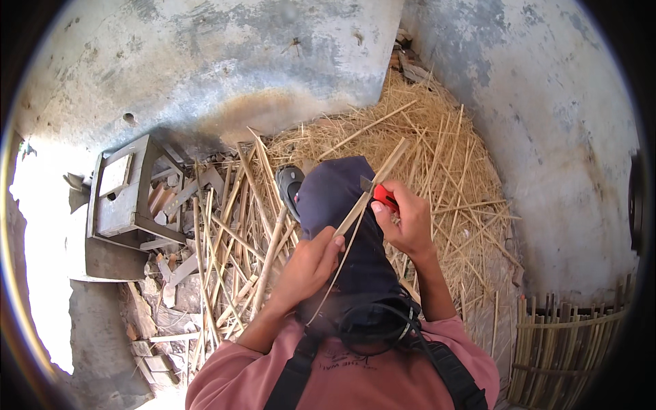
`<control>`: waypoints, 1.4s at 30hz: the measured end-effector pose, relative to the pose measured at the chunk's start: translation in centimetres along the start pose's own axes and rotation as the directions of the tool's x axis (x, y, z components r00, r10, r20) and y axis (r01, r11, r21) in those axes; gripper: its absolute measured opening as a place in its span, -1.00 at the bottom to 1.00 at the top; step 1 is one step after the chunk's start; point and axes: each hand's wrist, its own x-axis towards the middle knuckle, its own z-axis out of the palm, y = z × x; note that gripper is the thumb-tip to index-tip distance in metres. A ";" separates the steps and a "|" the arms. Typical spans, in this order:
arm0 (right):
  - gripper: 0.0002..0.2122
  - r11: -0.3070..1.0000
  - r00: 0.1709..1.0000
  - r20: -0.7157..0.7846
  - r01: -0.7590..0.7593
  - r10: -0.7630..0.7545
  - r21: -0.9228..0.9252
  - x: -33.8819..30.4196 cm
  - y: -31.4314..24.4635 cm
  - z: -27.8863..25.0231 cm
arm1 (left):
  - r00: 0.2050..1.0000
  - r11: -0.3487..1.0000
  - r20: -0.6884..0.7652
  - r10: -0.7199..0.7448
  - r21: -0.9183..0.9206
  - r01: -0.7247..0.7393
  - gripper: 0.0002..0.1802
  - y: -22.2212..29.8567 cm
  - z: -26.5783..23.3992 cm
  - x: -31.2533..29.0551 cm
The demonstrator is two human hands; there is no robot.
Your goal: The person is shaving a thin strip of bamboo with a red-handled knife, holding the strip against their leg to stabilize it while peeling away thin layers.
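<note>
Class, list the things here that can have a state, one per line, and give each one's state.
Pale flat wooden strip: slanting, held by the left grip
Red-handled metal-bladed knife: blade exposed, in the right grip
Long thin pale sliver: hanging, slightly curved
Grey wooden stool: seemingly tipped over
Long pale wooden sticks: loose, scattered
Golden stringy shavings: loose, heaped
Brown slatted panel: slats joined

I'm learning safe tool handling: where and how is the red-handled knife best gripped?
Probably by its red handle, from the right, as the right hand does. The bare blade sticks out toward the upper left, by the pale strip, so fingers coming from there would meet metal first.
</note>
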 end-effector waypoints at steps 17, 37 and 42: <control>-0.76 0.989 0.996 -0.024 0.086 -0.089 -0.121 -1.8 0.0 0.4 | 0.999 0.996 -0.009 -0.053 -0.076 0.052 -0.69 -0.8 1.3 -2.2; -0.71 0.993 0.980 0.164 -0.106 0.114 -0.059 -1.4 -0.1 -2.3 | 0.993 0.999 0.120 -0.011 -0.050 0.017 -0.75 -0.6 1.3 -0.5; -0.72 0.995 0.991 0.090 -0.094 0.096 -0.028 -1.8 1.2 -2.5 | 0.978 0.998 0.199 -0.061 -0.017 0.066 -0.69 0.9 0.5 1.4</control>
